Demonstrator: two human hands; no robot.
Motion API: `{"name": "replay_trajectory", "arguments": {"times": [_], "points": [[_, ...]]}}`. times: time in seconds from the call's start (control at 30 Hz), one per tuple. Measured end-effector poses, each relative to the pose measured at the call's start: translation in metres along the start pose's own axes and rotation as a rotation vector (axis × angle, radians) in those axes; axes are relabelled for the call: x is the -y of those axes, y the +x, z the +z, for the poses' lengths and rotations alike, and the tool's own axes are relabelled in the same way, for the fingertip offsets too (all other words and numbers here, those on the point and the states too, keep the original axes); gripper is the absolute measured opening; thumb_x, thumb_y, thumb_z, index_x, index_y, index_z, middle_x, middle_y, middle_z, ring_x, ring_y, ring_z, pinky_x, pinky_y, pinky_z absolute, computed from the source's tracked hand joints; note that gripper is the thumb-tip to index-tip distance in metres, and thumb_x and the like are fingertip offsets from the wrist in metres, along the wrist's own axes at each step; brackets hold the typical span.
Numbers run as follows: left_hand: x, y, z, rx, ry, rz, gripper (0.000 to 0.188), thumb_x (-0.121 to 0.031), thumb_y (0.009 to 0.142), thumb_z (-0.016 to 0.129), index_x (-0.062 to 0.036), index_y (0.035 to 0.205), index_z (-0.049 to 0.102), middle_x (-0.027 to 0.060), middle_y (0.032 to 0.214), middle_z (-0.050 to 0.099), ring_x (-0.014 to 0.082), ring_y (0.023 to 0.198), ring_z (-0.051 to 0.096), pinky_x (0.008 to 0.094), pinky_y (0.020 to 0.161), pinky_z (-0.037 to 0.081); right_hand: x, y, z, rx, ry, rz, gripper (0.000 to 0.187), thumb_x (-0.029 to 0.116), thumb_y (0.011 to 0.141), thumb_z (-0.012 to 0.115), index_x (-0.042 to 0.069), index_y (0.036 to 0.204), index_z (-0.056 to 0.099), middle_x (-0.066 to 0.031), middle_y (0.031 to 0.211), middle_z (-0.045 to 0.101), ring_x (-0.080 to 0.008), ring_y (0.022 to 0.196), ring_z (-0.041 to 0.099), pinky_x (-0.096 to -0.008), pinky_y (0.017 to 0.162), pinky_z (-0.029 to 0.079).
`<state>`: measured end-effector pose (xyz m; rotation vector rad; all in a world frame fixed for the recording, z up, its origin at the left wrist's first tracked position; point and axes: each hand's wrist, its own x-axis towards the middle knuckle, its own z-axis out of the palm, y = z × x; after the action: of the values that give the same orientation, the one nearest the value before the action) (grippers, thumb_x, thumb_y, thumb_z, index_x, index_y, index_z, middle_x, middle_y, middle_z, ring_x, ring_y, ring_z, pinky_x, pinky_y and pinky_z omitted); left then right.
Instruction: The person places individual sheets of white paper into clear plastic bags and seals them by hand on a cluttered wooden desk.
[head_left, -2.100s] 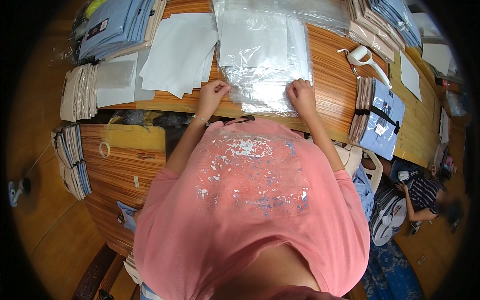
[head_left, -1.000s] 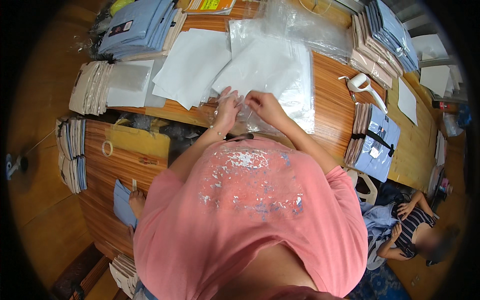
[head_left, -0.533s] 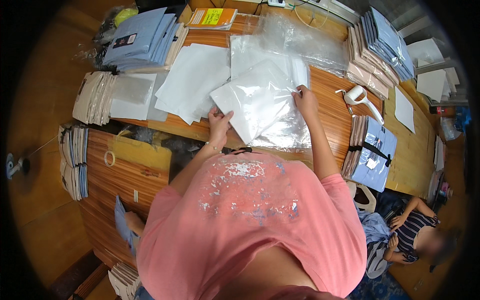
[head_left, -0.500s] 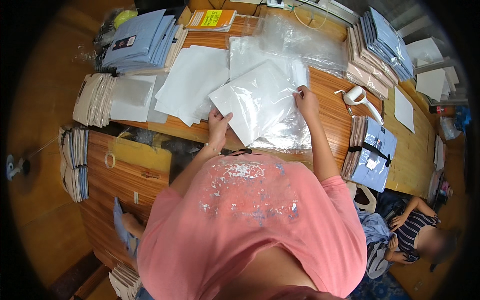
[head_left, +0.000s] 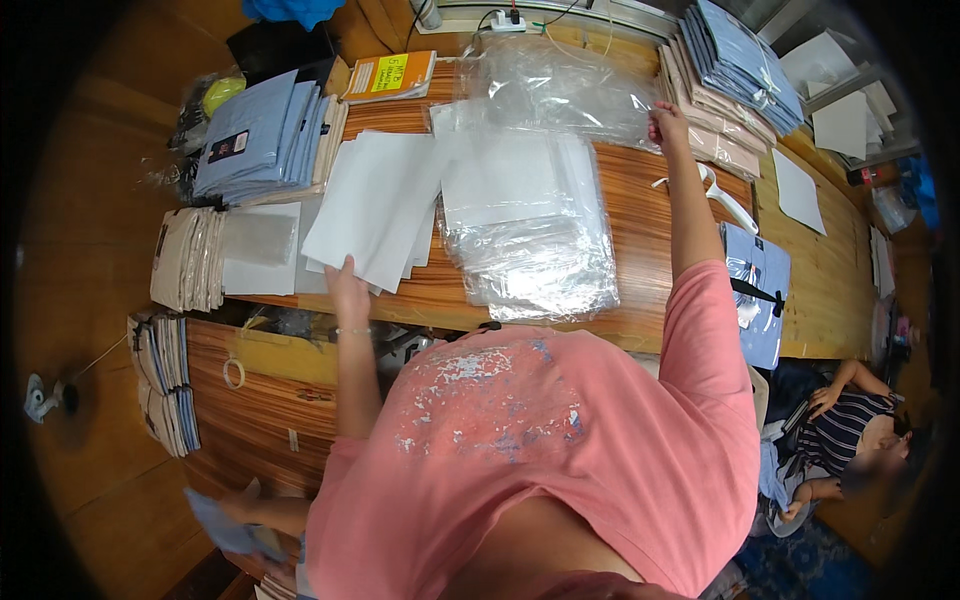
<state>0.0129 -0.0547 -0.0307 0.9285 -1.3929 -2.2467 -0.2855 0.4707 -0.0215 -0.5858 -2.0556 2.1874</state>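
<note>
My left hand [head_left: 347,297] reaches to the near edge of a fanned stack of white paper sheets [head_left: 372,205], its fingers closed on the top sheet's near edge. Stretched far forward on the right, my right hand [head_left: 669,130] is closed at the right edge of a heap of clear plastic bags [head_left: 560,90]. What its fingers hold, if anything, does not show clearly. Between my arms lies a pile of clear bags with white sheets [head_left: 520,185] inside, its near part shiny and crumpled [head_left: 535,270].
Folded blue shirts [head_left: 255,140] and beige packs [head_left: 190,260] stand at left; more stacks [head_left: 735,70] stand far right. A white-handled roller [head_left: 735,205] lies near strapped blue shirts [head_left: 755,300]. An orange notebook [head_left: 390,75] lies behind. A person [head_left: 840,430] sits at right; another's hand [head_left: 250,510] works lower left.
Both hands have let go of the bagged white sheet, which now lies on the middle pile. My left hand has moved left to the paper; my right has gone forward and right. The view has shifted.
</note>
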Motion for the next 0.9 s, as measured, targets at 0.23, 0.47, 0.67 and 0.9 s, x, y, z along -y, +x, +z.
{"name": "replay_trajectory", "arguments": {"times": [0.23, 0.47, 0.67, 0.9], "points": [[0.023, -0.006, -0.003, -0.035, -0.166, -0.026, 0.058, 0.007, 0.091, 0.043, -0.0044, 0.141, 0.014, 0.0173, 0.135, 0.034, 0.0309, 0.122, 0.043, 0.0443, 0.099, 0.042, 0.003, 0.023, -0.037, -0.071, -0.154, -0.011, 0.018, 0.001, 0.079, 0.058, 0.007, 0.096, 0.059, -0.0033, 0.063, 0.057, -0.0110, 0.045, 0.051, -0.0236, 0.037, 0.038], [0.020, -0.039, 0.037, -0.322, 0.429, 0.464, 0.075, 0.005, 0.088, 0.050, -0.0015, 0.145, 0.002, 0.0165, 0.151, 0.016, 0.0275, 0.139, 0.017, 0.0362, 0.114, 0.012, 0.008, -0.018, -0.036, 0.069, 0.216, -0.053, 0.067, 0.023, 0.084, 0.067, 0.002, 0.138, 0.033, -0.0184, 0.125, 0.048, -0.0278, 0.106, 0.056, -0.0400, 0.082, 0.050], [0.036, -0.045, 0.088, 0.504, 0.662, 0.538, 0.028, -0.002, 0.091, 0.049, 0.0024, 0.118, 0.055, 0.0145, 0.120, 0.057, 0.0241, 0.117, 0.051, 0.0328, 0.100, 0.036, -0.056, -0.144, 0.023, -0.107, -0.589, -0.781, 0.045, 0.016, 0.080, 0.065, 0.002, 0.121, 0.053, -0.0186, 0.119, 0.053, -0.0323, 0.108, 0.051, -0.0393, 0.093, 0.040], [0.091, 0.008, 0.155, 1.223, 1.153, 0.599, 0.025, -0.006, 0.086, 0.054, -0.0068, 0.109, 0.065, 0.0128, 0.116, 0.062, 0.0293, 0.106, 0.058, 0.0334, 0.092, 0.044, -0.097, -0.252, 0.077, 0.595, -1.355, -0.905, 0.041, 0.025, 0.083, 0.061, 0.013, 0.122, 0.057, -0.0092, 0.133, 0.047, -0.0243, 0.124, 0.042, -0.0466, 0.098, 0.036]]}}
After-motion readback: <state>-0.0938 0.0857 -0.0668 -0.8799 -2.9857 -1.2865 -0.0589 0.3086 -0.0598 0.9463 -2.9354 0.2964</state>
